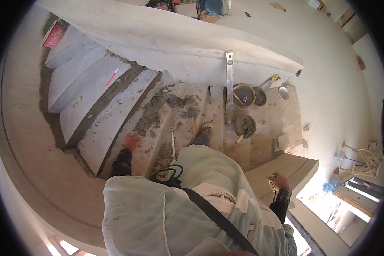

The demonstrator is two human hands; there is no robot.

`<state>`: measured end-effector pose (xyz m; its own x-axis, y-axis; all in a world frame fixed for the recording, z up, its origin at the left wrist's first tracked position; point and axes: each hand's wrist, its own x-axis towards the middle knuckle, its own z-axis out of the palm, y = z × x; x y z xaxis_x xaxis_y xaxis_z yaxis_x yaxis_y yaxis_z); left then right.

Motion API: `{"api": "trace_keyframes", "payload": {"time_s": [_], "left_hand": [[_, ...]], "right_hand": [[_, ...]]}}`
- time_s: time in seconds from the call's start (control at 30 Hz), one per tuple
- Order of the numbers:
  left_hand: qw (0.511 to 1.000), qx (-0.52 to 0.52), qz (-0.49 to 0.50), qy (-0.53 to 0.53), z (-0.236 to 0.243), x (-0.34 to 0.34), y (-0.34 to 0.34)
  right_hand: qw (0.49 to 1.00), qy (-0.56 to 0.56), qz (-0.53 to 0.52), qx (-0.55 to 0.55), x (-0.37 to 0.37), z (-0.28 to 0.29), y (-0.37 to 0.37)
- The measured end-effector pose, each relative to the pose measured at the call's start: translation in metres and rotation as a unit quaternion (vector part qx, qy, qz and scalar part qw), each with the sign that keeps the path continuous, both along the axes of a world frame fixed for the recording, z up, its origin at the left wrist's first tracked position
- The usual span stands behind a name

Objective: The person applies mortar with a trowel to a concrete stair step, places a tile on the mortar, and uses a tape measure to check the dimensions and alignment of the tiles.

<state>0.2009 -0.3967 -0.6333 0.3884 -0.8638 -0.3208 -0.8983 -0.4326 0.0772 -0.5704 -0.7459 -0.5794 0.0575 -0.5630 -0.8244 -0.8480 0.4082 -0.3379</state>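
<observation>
My right hand (279, 181) is out to the right, above the top of the low wall, with its fingers closed around a yellow tape measure (272, 185). My left hand (131, 141) hangs over the mortar-smeared steps at the left, coming out of a dark cuff. It is blurred and reddish, so its fingers do not show clearly. Below it is a step with patches of grey mortar (147, 123). A mallet (192, 120) with a dark head and wooden handle lies near my shoe (207, 127). Close to my body is a narrow whitish strip (173, 145).
Slabbed grey steps (87, 81) curve up at the left, bearing a red-and-white marker (112, 77). A red bucket (54, 35) stands at their top. A spirit level (229, 89) leans by the wall, beside a round tub (244, 94) and a mortar bucket (245, 126).
</observation>
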Motion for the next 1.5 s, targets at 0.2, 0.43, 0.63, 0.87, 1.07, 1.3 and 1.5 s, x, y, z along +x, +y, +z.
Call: {"api": "trace_keyframes", "payload": {"time_s": [0.2, 0.43, 0.63, 0.87, 1.07, 1.3, 1.5], "left_hand": [[0.931, -0.189, 0.313, 0.016, 0.021, 0.093, -0.134], [0.933, -0.187, 0.299, -0.068, 0.004, 0.214, -0.242], [0.948, -0.111, 0.272, -0.120, -0.031, 0.292, -0.270], [0.923, -0.091, 0.374, 0.031, -0.019, 0.300, -0.302], [0.943, -0.151, 0.266, -0.127, 0.006, 0.320, -0.270], [0.940, -0.033, 0.302, -0.155, 0.029, 0.252, -0.300], [0.965, -0.131, 0.190, -0.128, 0.022, 0.150, -0.291]], "right_hand": [[0.991, -0.090, 0.094, -0.011, 0.050, -0.038, -0.036], [0.988, -0.044, 0.092, 0.115, 0.114, 0.003, -0.001], [0.994, -0.033, 0.050, 0.096, 0.088, 0.015, 0.035], [0.990, 0.007, -0.119, 0.076, 0.111, 0.051, 0.030], [0.995, -0.084, 0.057, -0.004, 0.076, -0.022, 0.050], [0.973, -0.021, 0.229, -0.024, 0.094, -0.011, 0.100], [0.988, 0.025, -0.133, 0.077, 0.136, -0.014, 0.125]]}}
